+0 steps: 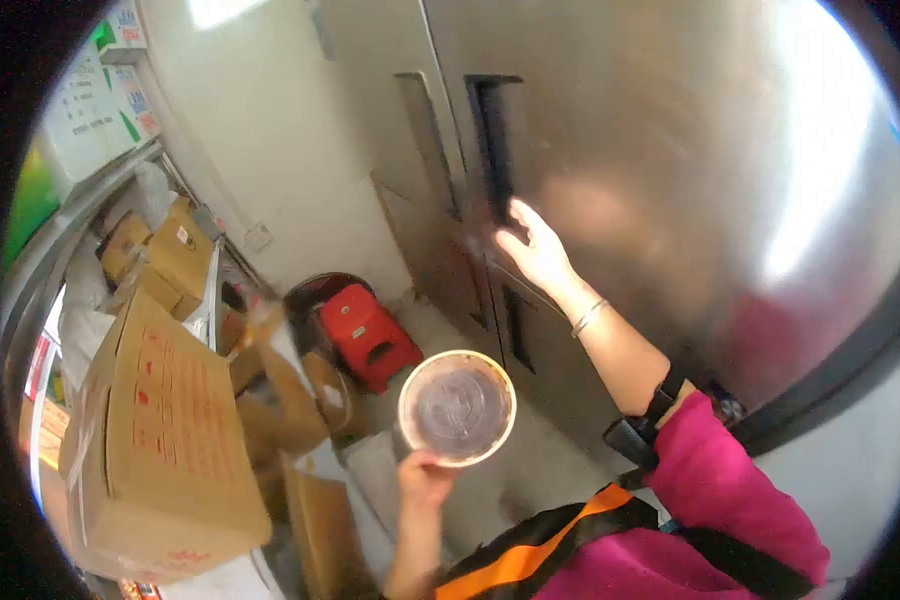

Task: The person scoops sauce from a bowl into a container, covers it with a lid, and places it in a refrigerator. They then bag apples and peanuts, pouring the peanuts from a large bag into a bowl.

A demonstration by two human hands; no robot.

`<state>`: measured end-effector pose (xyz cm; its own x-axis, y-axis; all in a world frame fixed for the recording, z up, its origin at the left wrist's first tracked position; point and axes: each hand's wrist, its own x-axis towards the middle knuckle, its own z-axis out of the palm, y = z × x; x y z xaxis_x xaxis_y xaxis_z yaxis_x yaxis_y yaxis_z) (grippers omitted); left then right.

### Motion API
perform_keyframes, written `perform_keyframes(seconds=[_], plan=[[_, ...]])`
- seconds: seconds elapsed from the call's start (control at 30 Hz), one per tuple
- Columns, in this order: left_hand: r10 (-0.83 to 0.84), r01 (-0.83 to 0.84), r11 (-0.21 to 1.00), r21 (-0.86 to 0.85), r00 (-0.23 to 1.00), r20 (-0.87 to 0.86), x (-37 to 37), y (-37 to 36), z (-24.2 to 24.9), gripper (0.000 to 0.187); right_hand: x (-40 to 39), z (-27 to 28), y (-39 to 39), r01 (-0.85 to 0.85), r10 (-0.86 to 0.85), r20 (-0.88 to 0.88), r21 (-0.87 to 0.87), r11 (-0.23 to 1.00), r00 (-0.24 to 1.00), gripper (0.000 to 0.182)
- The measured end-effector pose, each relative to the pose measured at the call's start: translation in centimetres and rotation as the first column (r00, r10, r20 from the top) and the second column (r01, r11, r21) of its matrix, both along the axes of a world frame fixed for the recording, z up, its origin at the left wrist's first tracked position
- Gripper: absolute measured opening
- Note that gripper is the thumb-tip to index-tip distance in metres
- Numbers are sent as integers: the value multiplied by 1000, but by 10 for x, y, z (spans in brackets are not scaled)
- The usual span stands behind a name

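A: What's the biggest thing in front of you?

B: The steel refrigerator (670, 200). Your right hand (535, 250) is up against its door, fingers loosely extended at the lower end of the dark vertical door handle (495, 140). You can't quite tell whether the fingertips are hooked into the handle or just resting on the metal beside it.

A: And on the other side of you?

B: Well off to the left of your left hand (425, 475) there's a big cardboard box (160, 440) with red print, tilted, with more cartons (165, 250) stacked beyond it. Above your left hand, farther away on the floor, sits a red plastic stool (370, 335), low beside the fridge.

A: What's the left hand doing?

B: It's closed on the near rim of a round container (457, 407), pinching the edge so the circle faces you. The container has a pale rim and a clear, purplish middle. It's held below your right hand and well apart from it, between your chest and the fridge.

A: Anything smaller?

B: A thin bracelet (590, 317) on your right wrist, and a black watch (660, 400) farther down that arm, just above the pink sleeve (730, 480).
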<state>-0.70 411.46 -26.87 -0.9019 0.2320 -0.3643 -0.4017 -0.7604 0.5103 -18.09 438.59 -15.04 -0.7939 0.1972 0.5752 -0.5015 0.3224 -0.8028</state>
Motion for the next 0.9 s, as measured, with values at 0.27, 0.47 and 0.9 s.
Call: perform_keyframes(seconds=[0.27,0.47,0.9], plan=[[-240,236,967,-94,971,-23,-127,-13,52,67,-37,-27,-10,119,-127,116,75,990,985,73],[-426,425,905,-27,902,-75,-232,0,101,77,-34,5,-12,252,-280,127,199,947,952,81],[-906,902,420,-101,423,10,-410,-8,160,68,-31,12,-43,584,-584,61,24,812,809,54]])
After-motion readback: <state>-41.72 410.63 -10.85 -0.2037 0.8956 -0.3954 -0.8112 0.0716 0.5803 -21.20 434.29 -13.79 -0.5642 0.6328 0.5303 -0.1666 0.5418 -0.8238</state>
